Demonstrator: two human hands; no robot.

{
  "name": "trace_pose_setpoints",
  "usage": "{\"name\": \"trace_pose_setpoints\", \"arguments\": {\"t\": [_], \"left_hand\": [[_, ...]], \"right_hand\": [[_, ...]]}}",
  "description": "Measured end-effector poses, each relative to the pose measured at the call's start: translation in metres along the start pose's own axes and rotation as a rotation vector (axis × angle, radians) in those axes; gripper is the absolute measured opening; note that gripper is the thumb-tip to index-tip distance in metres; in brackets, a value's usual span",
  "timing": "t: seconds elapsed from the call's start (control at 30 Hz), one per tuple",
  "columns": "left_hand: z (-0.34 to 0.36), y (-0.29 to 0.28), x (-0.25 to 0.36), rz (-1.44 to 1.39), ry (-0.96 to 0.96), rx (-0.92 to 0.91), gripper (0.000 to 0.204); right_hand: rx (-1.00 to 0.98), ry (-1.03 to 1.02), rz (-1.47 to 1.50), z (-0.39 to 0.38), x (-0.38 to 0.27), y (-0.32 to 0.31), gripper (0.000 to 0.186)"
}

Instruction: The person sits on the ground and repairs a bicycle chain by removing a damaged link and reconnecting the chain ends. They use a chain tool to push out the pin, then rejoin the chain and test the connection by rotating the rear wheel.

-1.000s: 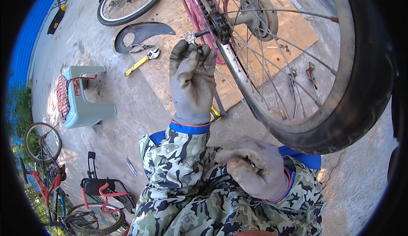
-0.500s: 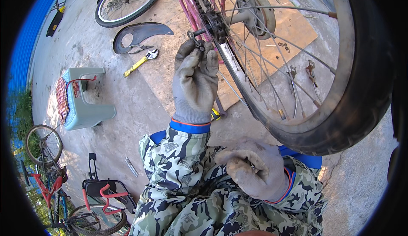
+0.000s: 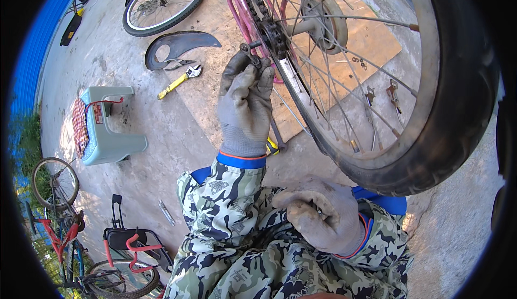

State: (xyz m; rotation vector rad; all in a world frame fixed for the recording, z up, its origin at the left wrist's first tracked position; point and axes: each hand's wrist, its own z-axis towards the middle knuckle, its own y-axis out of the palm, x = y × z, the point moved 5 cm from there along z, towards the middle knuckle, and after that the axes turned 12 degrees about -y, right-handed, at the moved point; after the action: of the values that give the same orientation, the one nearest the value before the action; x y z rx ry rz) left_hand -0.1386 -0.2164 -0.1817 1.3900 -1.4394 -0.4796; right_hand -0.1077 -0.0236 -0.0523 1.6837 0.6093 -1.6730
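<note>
**Left hand at the chain, right hand held back**

While the bicycle wheel [image 3: 431,110] fills the right of the head view, the left hand [image 3: 245,105] reaches up and forward to the rear of the pink frame [image 3: 237,2], where the chain [image 3: 264,13] runs down onto the small sprocket [image 3: 277,37]. Its gloved fingers [image 3: 253,70] are drawn together on a small dark metal piece [image 3: 249,47] at the chain's lower end; it looks like a loose link or chain end, but it is too small to tell for sure. That piece sits just above the fingertips and touching them, right beside the sprocket. The chain's long axis runs from the upper middle of the picture down and slightly right, along the frame tube, so its free end points down toward the left hand's fingers.

The right hand [image 3: 323,218] is well apart from the chain, low in the picture near the person's camouflage sleeve [image 3: 226,223]. Its fingers are curled closed, with something small and thin seemingly pinched inside; what it is cannot be told. The left hand is plainly the nearer one to the chain.

On the concrete floor [image 3: 151,153] to the left lie a black chain guard [image 3: 177,46], a yellow-handled adjustable wrench [image 3: 177,81] just below it, and a loose wheel [image 3: 161,2] farther off. A pale plastic stool [image 3: 107,126] stands well left of the hands.
</note>
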Motion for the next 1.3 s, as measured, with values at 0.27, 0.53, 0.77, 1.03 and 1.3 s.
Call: {"name": "trace_pose_setpoints", "arguments": {"t": [0.27,0.53,0.77,1.03,1.3], "left_hand": [[-0.003,0.008,0.007,0.074,0.074,0.032,0.045],[-0.003,0.009,0.011,0.113,0.091,0.029,0.044],[0.001,-0.005,0.008,-0.091,-0.013,-0.046,0.043],[0.001,-0.006,0.007,-0.090,-0.064,-0.070,0.042],[-0.001,0.000,0.008,0.017,-0.098,-0.027,0.048]], "right_hand": [[0.028,0.031,0.039,-0.003,0.001,0.003,0.023],[0.032,0.022,0.033,-0.002,-0.001,0.001,0.022],[0.021,0.004,0.011,-0.001,-0.001,-0.001,0.022],[0.027,0.013,0.014,-0.003,0.000,0.000,0.020],[0.043,0.029,0.029,-0.004,0.000,0.001,0.018]]}}
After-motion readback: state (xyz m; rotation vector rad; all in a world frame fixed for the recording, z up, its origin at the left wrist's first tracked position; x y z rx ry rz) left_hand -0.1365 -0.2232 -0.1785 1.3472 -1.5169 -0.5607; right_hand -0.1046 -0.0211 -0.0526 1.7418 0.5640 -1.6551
